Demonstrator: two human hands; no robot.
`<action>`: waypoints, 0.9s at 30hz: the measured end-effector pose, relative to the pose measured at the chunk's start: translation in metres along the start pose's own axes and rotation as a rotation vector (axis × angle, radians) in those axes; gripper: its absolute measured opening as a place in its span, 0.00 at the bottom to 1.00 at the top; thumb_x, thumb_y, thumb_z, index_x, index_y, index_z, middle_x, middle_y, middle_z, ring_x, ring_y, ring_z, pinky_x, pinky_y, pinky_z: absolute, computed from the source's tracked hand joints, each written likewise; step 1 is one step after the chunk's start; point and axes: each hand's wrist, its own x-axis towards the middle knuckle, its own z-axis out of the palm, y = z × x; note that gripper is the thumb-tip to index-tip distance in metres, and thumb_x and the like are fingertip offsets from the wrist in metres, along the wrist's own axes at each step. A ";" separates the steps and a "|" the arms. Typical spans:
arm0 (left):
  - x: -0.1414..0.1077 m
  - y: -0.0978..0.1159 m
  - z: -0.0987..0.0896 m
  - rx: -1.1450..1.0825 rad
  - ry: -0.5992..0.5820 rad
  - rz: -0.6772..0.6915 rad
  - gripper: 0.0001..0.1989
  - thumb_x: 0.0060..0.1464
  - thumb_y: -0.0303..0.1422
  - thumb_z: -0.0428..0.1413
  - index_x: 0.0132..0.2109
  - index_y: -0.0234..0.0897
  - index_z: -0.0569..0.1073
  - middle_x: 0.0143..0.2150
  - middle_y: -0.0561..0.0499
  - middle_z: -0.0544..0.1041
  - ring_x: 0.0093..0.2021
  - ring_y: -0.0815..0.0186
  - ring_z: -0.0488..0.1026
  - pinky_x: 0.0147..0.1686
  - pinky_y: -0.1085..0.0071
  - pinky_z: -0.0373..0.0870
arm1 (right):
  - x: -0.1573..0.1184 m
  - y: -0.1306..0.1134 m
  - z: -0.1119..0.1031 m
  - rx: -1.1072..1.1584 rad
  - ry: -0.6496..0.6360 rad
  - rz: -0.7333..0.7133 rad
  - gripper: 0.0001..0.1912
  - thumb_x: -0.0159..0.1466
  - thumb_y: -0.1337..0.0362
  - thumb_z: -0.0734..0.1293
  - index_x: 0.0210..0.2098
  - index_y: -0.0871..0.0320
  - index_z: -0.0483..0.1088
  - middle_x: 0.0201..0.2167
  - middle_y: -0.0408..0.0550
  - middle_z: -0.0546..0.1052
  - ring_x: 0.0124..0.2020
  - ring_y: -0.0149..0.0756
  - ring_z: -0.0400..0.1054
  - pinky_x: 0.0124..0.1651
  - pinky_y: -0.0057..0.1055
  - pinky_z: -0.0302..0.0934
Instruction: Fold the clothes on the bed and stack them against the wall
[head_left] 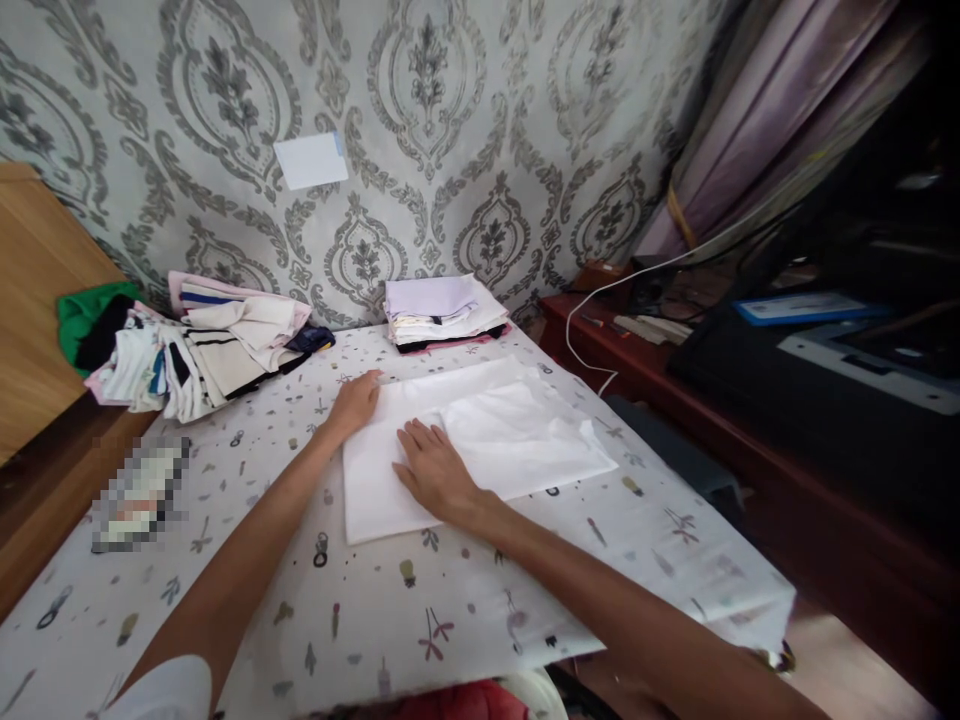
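Against one white cloth (495, 420) rest one left hand (358, 403), one right hand (435, 475).

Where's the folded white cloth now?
In the head view, the folded white cloth lies centrally, right hand on it, left hand at its far-left corner.

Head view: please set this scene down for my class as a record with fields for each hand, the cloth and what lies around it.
Left hand: at the cloth's far left corner; grip unclear
Right hand: spread on the cloth, palm down
Cloth: white, on a printed sheet
Stack: folded, lilac on top, near the wall
Pile: mixed colours, far left
Pixelated item: left side; unidentifiable
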 end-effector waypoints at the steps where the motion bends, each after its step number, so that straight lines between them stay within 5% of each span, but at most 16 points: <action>1: 0.000 -0.007 -0.001 0.011 0.019 -0.026 0.24 0.65 0.31 0.43 0.65 0.37 0.64 0.64 0.43 0.72 0.64 0.57 0.68 0.65 0.58 0.59 | 0.010 0.002 -0.002 0.002 0.002 -0.001 0.29 0.72 0.59 0.56 0.67 0.70 0.59 0.68 0.66 0.60 0.72 0.49 0.48 0.71 0.48 0.44; 9: -0.014 -0.040 0.003 0.044 0.056 -0.135 0.24 0.64 0.27 0.41 0.64 0.33 0.65 0.66 0.40 0.68 0.67 0.56 0.63 0.66 0.56 0.57 | 0.074 0.023 -0.008 0.013 -0.154 0.150 0.29 0.73 0.60 0.55 0.68 0.72 0.56 0.72 0.65 0.52 0.74 0.47 0.41 0.72 0.45 0.38; 14: -0.015 -0.044 -0.008 0.027 0.064 -0.150 0.21 0.62 0.28 0.44 0.60 0.34 0.69 0.60 0.40 0.73 0.62 0.55 0.67 0.62 0.59 0.61 | 0.036 -0.011 -0.026 -0.033 -0.043 0.024 0.21 0.72 0.64 0.58 0.61 0.69 0.65 0.64 0.65 0.65 0.66 0.48 0.57 0.68 0.42 0.51; 17: -0.012 -0.045 -0.015 0.011 0.058 -0.216 0.18 0.61 0.31 0.47 0.55 0.35 0.71 0.53 0.40 0.76 0.56 0.54 0.71 0.57 0.60 0.65 | -0.002 -0.048 -0.025 0.000 -0.101 -0.170 0.20 0.69 0.53 0.65 0.51 0.63 0.70 0.50 0.58 0.74 0.51 0.47 0.68 0.51 0.41 0.67; 20: -0.005 -0.047 -0.020 -0.021 0.020 -0.315 0.12 0.58 0.36 0.52 0.47 0.38 0.73 0.43 0.44 0.79 0.47 0.54 0.74 0.46 0.64 0.69 | -0.028 -0.071 -0.013 -0.026 -0.129 -0.283 0.22 0.64 0.49 0.69 0.47 0.61 0.69 0.44 0.56 0.74 0.46 0.48 0.67 0.43 0.41 0.69; 24: 0.001 -0.050 -0.025 -0.101 -0.024 -0.401 0.06 0.50 0.36 0.58 0.33 0.40 0.70 0.33 0.49 0.76 0.40 0.56 0.74 0.37 0.68 0.67 | -0.034 -0.075 -0.002 -0.129 -0.098 -0.210 0.07 0.65 0.68 0.66 0.43 0.63 0.69 0.40 0.57 0.74 0.44 0.46 0.67 0.41 0.39 0.68; 27: 0.003 -0.050 -0.027 -0.204 -0.030 -0.431 0.08 0.46 0.34 0.60 0.29 0.40 0.67 0.27 0.52 0.72 0.34 0.59 0.73 0.32 0.70 0.65 | -0.034 -0.072 0.000 -0.187 -0.081 -0.260 0.09 0.61 0.75 0.65 0.42 0.64 0.70 0.39 0.58 0.74 0.43 0.47 0.68 0.38 0.38 0.67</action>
